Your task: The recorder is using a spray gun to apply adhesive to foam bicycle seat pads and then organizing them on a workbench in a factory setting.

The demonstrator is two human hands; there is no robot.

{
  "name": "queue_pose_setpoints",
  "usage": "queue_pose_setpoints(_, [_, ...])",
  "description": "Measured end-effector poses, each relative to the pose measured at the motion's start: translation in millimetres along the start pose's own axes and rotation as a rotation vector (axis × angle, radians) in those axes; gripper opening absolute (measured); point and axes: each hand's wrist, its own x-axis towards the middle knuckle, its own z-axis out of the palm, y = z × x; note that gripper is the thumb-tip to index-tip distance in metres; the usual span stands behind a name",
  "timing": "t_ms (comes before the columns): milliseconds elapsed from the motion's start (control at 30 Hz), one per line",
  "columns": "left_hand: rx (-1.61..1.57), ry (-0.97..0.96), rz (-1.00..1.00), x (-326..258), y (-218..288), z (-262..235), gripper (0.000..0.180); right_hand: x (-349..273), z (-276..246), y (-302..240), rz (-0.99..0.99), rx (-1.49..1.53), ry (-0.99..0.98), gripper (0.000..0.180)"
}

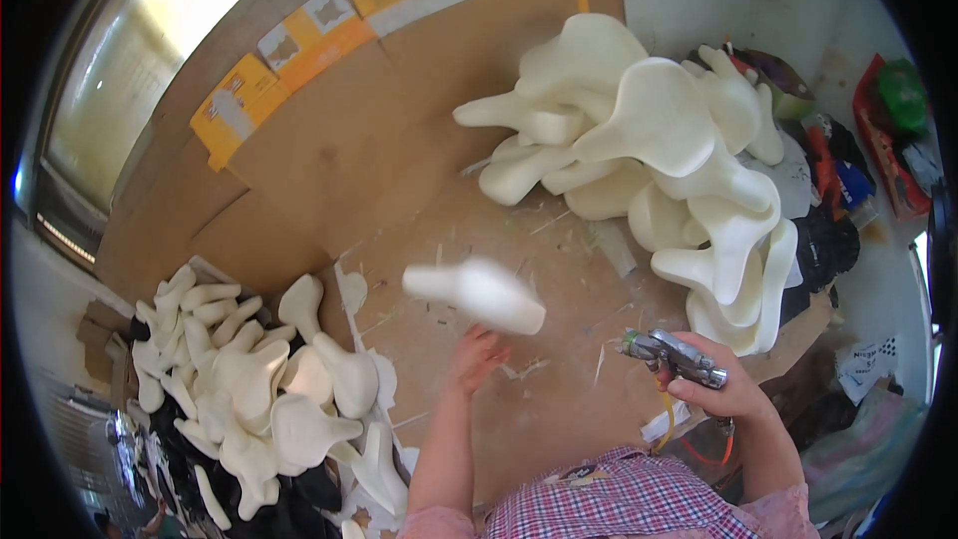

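A white, saddle-shaped foam pad [474, 294], smeared by motion, hangs above the brown cardboard in the middle. My left hand [477, 357] is at its lower edge, with the fingers bent and slightly blurred at the pad; the exact grip is hard to see. In my right hand [728, 384] is a metal spray gun [684, 357], its nozzle pointing left toward the pad. My fingers wrap round its handle. A yellow hose and an orange-red hose [714, 457] run down from the gun.
Many similar white pads lie heaped at the right [664, 120], and another pile of pads [239, 369] is at the left. Cardboard sheets [299, 180] line the back, with yellow-orange strips along the top. Coloured bags [893, 130] and dark cloth sit at the far right.
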Motion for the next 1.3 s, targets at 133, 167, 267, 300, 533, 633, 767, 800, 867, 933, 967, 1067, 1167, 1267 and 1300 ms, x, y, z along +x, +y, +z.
queue_pose_setpoints(133, [-0.297,0.089,0.232,-68.0,4.9,-80.2,0.052,6.9,9.7,-3.3,-0.054,-0.13,-0.162,0.054])
queue_pose_setpoints(167, [-0.453,0.11,0.185,-85.5,5.4,-88.9,0.055,6.8,12.3,-6.9,-0.057,-0.152,-0.204,0.054])
queue_pose_setpoints(267, [-0.46,0.281,0.091,-110.7,-2.1,-117.3,0.057,-1.1,18.3,-18.3,-0.045,-0.236,-0.281,0.053])
queue_pose_setpoints(300, [-0.295,0.413,0.036,-112.3,-7.3,-130.4,0.058,-3.7,21.5,-22.4,-0.044,-0.236,-0.305,0.053])
queue_pose_setpoints(533, [0.063,0.55,0.183,-117.4,-18.3,-116.6,0.059,-19.1,37.0,-41.9,0.033,-0.309,-0.41,0.05])
queue_pose_setpoints(633, [0.193,0.584,0.289,-113.3,-29.5,-118.6,0.057,-20.9,53.3,-48.1,-0.032,-0.232,-0.351,0.049])
queue_pose_setpoints(767, [0.117,0.516,0.213,-123.2,-22.5,-131.4,0.07,-25.3,55.1,-48.5,-0.074,0.009,-0.233,0.052])
queue_pose_setpoints(800, [0.051,0.504,0.179,-122.4,-14.9,-122.7,0.07,-30.1,50.6,-50.4,-0.034,0.051,-0.195,0.053])
queue_pose_setpoints(867, [-0.165,0.419,0.265,-132.2,1.4,-138.8,0.064,-28.1,42.4,-44.7,-0.062,0.01,-0.197,0.052])
queue_pose_setpoints(933, [-0.538,0.26,0.673,-138.4,28.5,-173.0,0.048,-25.4,27.7,-39.7,-0.111,-0.042,-0.143,0.052])
queue_pose_setpoints(967, [-0.813,0.265,0.783,-149.1,43.8,-230.4,0.046,-21.8,18.0,-38.3,-0.136,-0.045,-0.107,0.052])
queue_pose_setpoints(1067, [-0.836,0.486,0.916,-163.7,129.6,-114.7,0.072,-17.2,-11.8,-39.7,-0.261,-0.13,0.177,0.047])
queue_pose_setpoints(1167, [-0.445,0.368,0.789,-99.1,138.9,-130.7,0.077,6.1,-49.8,-41.8,-0.348,-0.102,0.517,0.033])
queue_pose_setpoints(1267, [-0.309,0.256,0.457,14.8,122.4,-71.7,0.056,23.4,-105.3,-38.0,-0.401,-0.088,0.88,0.015])
queue_pose_setpoints(1300, [-0.295,0.219,0.37,49.6,117.8,-56.9,0.044,34.3,-121.6,-36.1,-0.42,-0.102,0.956,0.011])
